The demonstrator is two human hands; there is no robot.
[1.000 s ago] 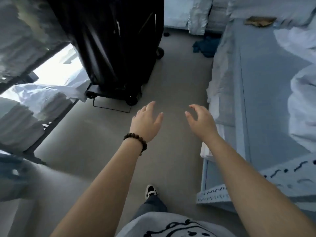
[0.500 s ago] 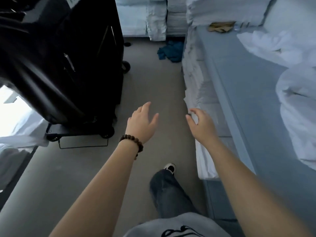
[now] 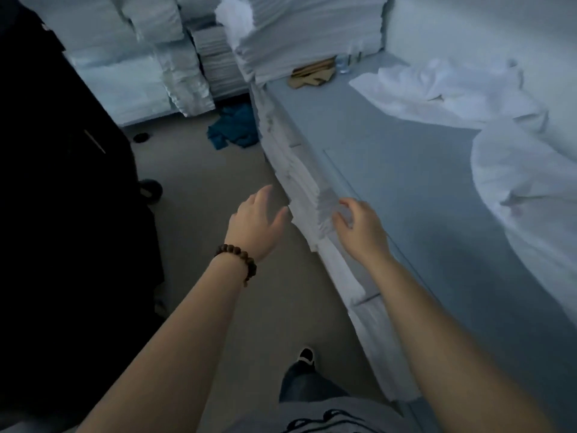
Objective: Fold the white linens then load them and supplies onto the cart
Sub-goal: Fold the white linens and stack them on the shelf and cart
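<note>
Both my arms reach forward over the floor. My left hand [image 3: 256,221], with a bead bracelet on its wrist, hangs open in the air just left of a stack of folded white linens [image 3: 299,182] that lines the side of a grey table [image 3: 406,189]. My right hand [image 3: 362,228] is open with loosely bent fingers, right at the top edge of that stack; whether it touches it I cannot tell. Loose crumpled white linens [image 3: 487,98] lie on the table's far right. A black cart [image 3: 62,170] stands at the left, with one wheel [image 3: 151,190] showing.
Tall stacks of folded white linens [image 3: 306,29] fill the back, on the table's far end and against the wall [image 3: 131,57]. A blue cloth [image 3: 232,126] lies on the floor ahead. Brown paper [image 3: 312,76] lies on the table. My shoe [image 3: 306,356] is below.
The view has swung right and forward: the cart slid to the left edge and the table with its linens came nearer. Both hands moved toward the side stack, still holding nothing.
</note>
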